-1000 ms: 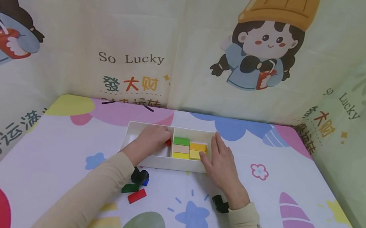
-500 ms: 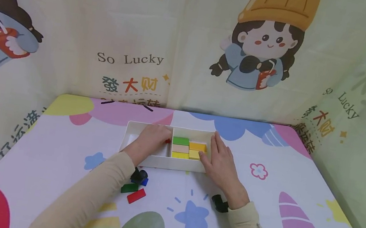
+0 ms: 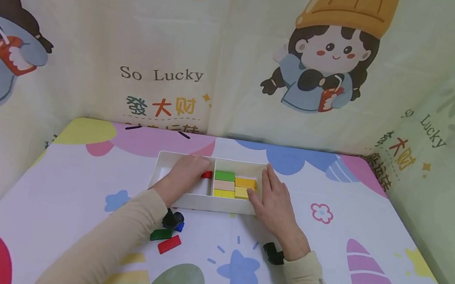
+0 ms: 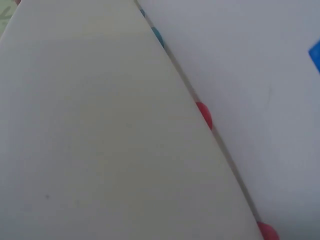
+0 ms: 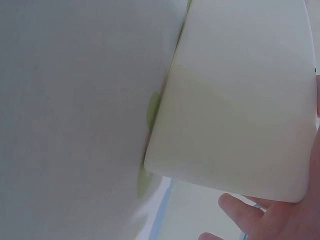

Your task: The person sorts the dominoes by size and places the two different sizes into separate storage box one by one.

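As R fingers point(image 3: 275, 182) lie straight on tray point(image 3: 218, 204), L fingers' point(image 3: 200, 164) grip unclear, patterned tbl point(image 3: 85, 204), cartoon walls point(image 3: 247, 42)

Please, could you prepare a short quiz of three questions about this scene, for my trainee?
1. True or false: the right hand touches the right end of the white box.
2. Which colour of block lies on the table, outside the box? A) orange B) red C) white
3. Fill the gap: in the right compartment, a ____ block lies between the green block and a yellow block.

Key:
1. True.
2. B, the red block.
3. Beige.
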`<state>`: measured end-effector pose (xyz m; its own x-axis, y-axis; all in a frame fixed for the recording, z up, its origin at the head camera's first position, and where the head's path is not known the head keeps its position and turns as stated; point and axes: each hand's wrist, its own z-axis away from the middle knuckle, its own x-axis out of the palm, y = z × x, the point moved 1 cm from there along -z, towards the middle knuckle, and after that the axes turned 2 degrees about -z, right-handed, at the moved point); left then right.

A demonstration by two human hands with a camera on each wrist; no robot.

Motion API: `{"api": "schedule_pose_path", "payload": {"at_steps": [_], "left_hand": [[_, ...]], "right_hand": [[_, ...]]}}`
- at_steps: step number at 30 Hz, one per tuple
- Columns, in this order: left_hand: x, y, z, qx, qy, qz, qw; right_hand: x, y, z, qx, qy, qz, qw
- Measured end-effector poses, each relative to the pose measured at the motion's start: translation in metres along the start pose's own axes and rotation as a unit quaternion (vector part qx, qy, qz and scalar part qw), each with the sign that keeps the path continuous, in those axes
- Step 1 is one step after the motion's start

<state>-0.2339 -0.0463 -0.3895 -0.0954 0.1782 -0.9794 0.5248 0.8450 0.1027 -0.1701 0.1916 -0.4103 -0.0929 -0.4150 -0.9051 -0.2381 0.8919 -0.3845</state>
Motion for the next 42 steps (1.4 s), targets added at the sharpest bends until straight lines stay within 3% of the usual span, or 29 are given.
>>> {"api": "schedule_pose_path", "payload": {"at_steps": [4, 12, 14, 19, 22, 27, 35, 42], "left_hand": [[0.000, 0.003, -0.003, -0.003, -0.006, -0.005, 1.0000], [0.000, 0.003, -0.001, -0.009, 0.014, -0.003, 0.9999], [-0.001, 0.002, 0.001, -0.017, 0.000, 0.013, 0.9998], [-0.009, -0.003, 0.009, -0.065, -0.070, 0.060, 0.9936], [-0.016, -0.007, 0.015, -0.083, -0.091, 0.072, 0.9898], [-0.030, -0.011, 0.027, -0.084, -0.073, 0.090, 0.9897], [-0.052, -0.009, 0.052, -0.055, -0.020, 0.107, 0.9925], [-0.057, -0.007, 0.079, -0.047, 0.015, 0.141, 0.9888]], "right_hand": [[0.000, 0.000, 0.000, -0.003, 0.004, 0.003, 1.0000], [0.001, -0.001, 0.000, -0.014, 0.011, -0.003, 0.9998], [0.001, -0.001, 0.001, -0.016, 0.012, -0.004, 0.9998], [0.001, -0.004, 0.002, -0.016, 0.012, -0.004, 0.9998], [0.001, -0.004, 0.002, -0.016, 0.011, -0.004, 0.9998], [0.002, -0.003, 0.003, -0.012, 0.010, 0.000, 0.9999], [0.001, -0.002, 0.002, -0.010, 0.008, -0.004, 0.9999], [0.001, 0.000, 0.002, -0.010, 0.012, 0.000, 0.9999]]}}
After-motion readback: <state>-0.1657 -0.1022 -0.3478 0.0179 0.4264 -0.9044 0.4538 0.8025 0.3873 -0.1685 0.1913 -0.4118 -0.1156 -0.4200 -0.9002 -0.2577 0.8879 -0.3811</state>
